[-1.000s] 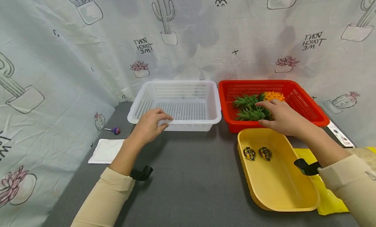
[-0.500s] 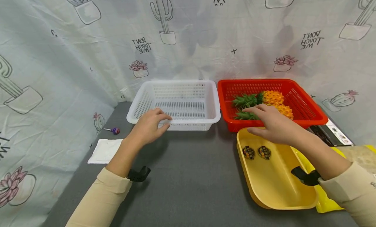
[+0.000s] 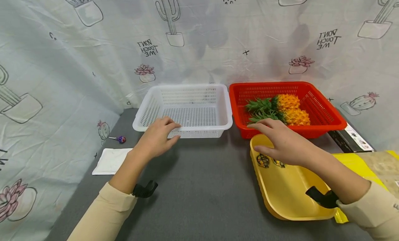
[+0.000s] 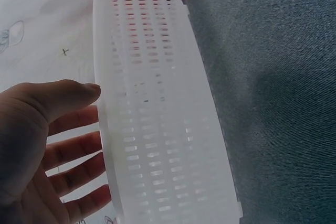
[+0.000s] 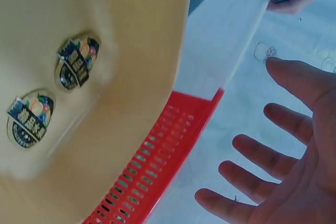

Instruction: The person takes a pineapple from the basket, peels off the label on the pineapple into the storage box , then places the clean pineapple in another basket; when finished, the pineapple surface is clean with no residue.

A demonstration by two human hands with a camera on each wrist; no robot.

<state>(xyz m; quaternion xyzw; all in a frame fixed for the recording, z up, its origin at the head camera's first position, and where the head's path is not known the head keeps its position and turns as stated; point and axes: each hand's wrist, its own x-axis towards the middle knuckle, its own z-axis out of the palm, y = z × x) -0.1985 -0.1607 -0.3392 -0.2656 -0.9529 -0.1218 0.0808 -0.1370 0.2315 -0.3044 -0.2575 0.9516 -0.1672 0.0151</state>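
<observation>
In the head view my left hand (image 3: 157,137) is at the front rim of an empty white perforated basket (image 3: 202,133). From the left wrist view, the thumb tip is right at the rim and the fingers are extended and spread. My right hand (image 3: 280,142) is over the far end of a yellow plastic basin (image 3: 299,203), its fingers loosely extended and holding nothing. Beyond it, a red perforated basket (image 3: 318,130) contains two small pineapples, a rear pineapple (image 3: 288,101) and a front pineapple (image 3: 297,117), leaves pointing left. Two round stickers (image 5: 79,61) mark the basin's inside.
A lollipop (image 3: 121,139) and a folded white cloth (image 3: 109,162) lie on the grey table at left. Right of the basin are a yellow packet (image 3: 352,161) and a flat black box (image 3: 349,139). A cactus-print curtain (image 3: 199,36) hangs behind.
My right hand has withdrawn from over the pineapples in the red basket, moving left and toward me over the basin, uncovering both fruits. The left hand has stayed at the white basket's rim.
</observation>
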